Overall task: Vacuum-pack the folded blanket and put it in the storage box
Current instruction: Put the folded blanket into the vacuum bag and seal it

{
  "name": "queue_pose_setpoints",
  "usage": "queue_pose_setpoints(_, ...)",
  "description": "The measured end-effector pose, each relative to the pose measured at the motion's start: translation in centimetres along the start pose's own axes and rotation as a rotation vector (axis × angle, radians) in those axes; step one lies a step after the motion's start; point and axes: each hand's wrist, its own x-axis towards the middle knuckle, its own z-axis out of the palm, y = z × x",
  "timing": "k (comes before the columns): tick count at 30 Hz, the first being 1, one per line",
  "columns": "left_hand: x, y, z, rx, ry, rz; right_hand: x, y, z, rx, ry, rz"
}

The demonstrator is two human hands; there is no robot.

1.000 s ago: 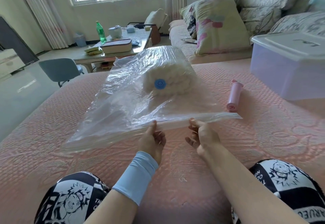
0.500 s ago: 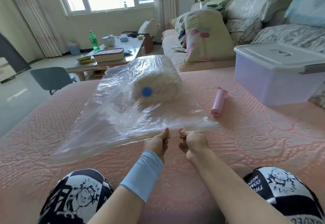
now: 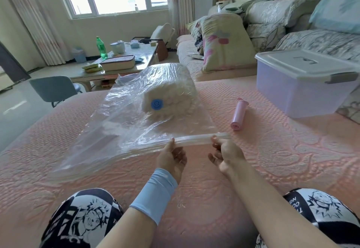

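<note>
A clear vacuum bag [image 3: 124, 130] lies on the pink bedspread [image 3: 292, 160] with a folded cream blanket [image 3: 175, 95] inside at its far end and a round blue valve [image 3: 156, 104] on top. My left hand [image 3: 172, 158] pinches the bag's zip strip near its middle. My right hand [image 3: 224, 150] pinches the same strip close to its right end, lifting it slightly off the bed. A pink hand pump [image 3: 239, 114] lies to the right of the bag. The lidded translucent storage box [image 3: 303, 84] stands at the far right.
My knees in black-and-white printed trousers sit at the bottom corners. Floral pillows [image 3: 224, 43] and a sofa lie beyond the bed. A low table [image 3: 120, 66] with a green bottle [image 3: 101, 48] and a grey chair [image 3: 52, 89] stand on the floor at left.
My hands came together on the zip strip half a second ago and have now spread apart again, the right hand sliding to the strip's right end. The camera view shifted slightly.
</note>
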Motion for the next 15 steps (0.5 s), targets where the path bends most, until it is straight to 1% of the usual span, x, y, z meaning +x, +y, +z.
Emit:
queue_pose_setpoints(2,-0.4,-1.0,1.1,0.114,-0.095,-0.040,-0.5,0.2,0.3,-0.051,-0.060,-0.001)
queue_pose_setpoints(4,-0.7,-2.2,2.2,0.251,-0.155,-0.001,-1.2,0.9,0.7,-0.104,-0.114,0.005)
queue_pose_setpoints(5,-0.6,-2.7,2.5,0.271,-0.139,0.027,-1.4,1.2,0.8,-0.115,-0.116,-0.002)
queue_pose_setpoints(7,-0.4,-3.2,2.6,0.269,-0.081,0.056,-1.6,1.7,0.9,-0.137,-0.062,-0.035)
queue_pose_setpoints(9,-0.2,-3.3,2.2,0.258,-0.051,0.047,-1.5,1.8,0.9,-0.153,-0.017,-0.052)
queue_pose_setpoints(12,0.2,-3.6,1.9,0.254,-0.013,0.055,-1.3,1.8,0.8,-0.126,0.023,-0.034)
queue_pose_setpoints(15,0.7,-3.2,1.7,0.275,0.048,0.098,-0.9,1.1,0.4,-0.112,0.099,-0.064)
